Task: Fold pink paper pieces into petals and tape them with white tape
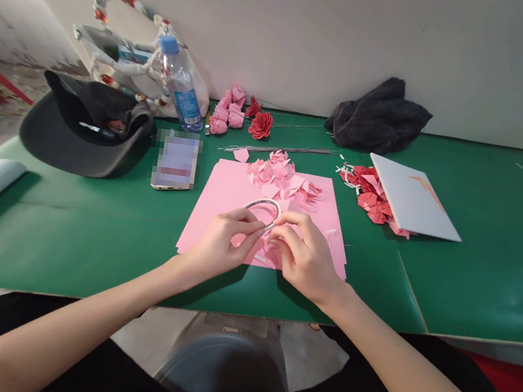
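Observation:
My left hand (231, 238) grips a thin roll of tape (265, 204) by its lower rim, above the pink paper sheets (215, 198). At the roll's right side, my right hand (305, 253) pinches its fingers together close to the tape's edge. What lies between those fingertips is too small to make out. Just beyond the roll, folded pink paper pieces (277, 172) are heaped on the sheets. Small pink and white scraps lie under my hands, partly hidden by them.
Behind the sheets lie thin wires (287, 150), pink paper flowers (228, 114) and a red paper rose (260, 125). At left are a phone (176, 162), water bottle (186, 93), black cap (86, 134) and beaded bag (117, 48). Right: red petals (371, 201), white board (415, 200), black cloth (380, 118).

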Motion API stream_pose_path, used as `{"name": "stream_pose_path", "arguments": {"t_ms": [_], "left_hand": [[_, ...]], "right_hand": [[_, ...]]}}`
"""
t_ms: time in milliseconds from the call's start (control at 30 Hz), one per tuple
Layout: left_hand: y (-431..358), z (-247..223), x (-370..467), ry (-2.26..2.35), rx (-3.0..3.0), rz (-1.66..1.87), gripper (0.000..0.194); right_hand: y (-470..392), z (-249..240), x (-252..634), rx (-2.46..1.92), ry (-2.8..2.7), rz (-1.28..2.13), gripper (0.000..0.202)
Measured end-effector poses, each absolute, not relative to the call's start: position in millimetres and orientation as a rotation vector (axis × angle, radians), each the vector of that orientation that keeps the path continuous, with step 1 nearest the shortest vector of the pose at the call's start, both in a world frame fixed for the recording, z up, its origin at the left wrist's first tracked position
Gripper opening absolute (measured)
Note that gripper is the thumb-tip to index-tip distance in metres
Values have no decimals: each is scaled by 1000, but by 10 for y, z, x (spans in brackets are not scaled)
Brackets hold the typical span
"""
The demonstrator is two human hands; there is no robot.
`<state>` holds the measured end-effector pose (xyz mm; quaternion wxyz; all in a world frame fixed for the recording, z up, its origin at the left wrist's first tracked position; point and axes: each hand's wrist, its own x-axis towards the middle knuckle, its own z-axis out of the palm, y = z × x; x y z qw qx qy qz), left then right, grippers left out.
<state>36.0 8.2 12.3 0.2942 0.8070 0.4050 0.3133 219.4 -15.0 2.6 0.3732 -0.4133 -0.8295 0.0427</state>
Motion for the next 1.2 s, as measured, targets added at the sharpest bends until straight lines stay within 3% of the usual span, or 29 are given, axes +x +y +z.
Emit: {"name": "stream_pose_path", "arguments": {"t_ms": [133,300,500,700,833,1200], "left_hand": [[248,158,217,1202,2122,889,23],[441,176,-30,1410,2077,919,27],[406,71,12,1315,2286,552,23],[309,93,124,1264,2347,585,29],[191,102,238,1124,1995,661,29],[173,178,299,958,1663,614,23]], "right_hand": [[-220,35,2176,-903,-2225,-8,23],[-168,-4,2189,-891,-2224,159,27],[67,-153,2301,-1125,-2207,414,63],[53,-172,2270,-1127,-2213,296,54],[-21,-82,2223,-1119,-2079,343,50],[-79,115,2182,-1127,-1466,1183,59]]}}
